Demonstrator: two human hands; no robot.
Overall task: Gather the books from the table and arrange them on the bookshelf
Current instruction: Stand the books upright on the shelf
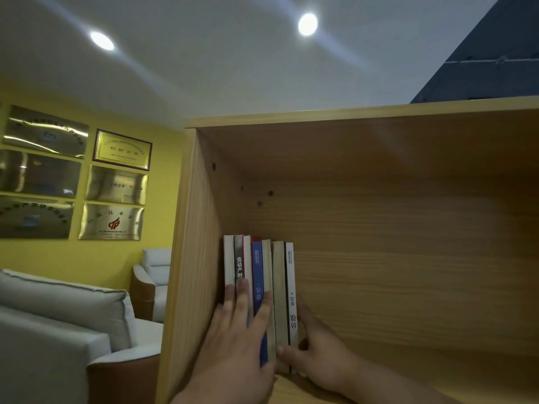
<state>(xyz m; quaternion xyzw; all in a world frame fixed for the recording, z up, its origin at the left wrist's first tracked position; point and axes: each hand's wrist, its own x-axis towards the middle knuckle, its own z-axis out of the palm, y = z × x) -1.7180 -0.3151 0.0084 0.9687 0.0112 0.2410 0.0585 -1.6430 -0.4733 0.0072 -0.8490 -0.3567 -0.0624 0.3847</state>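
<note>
The left hand (236, 345) hides the lower spines of the books (258, 263), and the bookshelf (379, 243) runs off right.

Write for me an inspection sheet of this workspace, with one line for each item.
Surface: wooden bookshelf, one open compartment in view.
Job's things: about seven books, upright in a row against the compartment's left wall; the table is not in view.
Clutter: nothing seen.
Hands: left hand presses straight fingers flat on the spines; right hand lies against the right end of the row, thumb on a spine.
Cables: nothing seen.
Surroundings: plaques on a yellow wall, a pale sofa, two ceiling lights.
</note>
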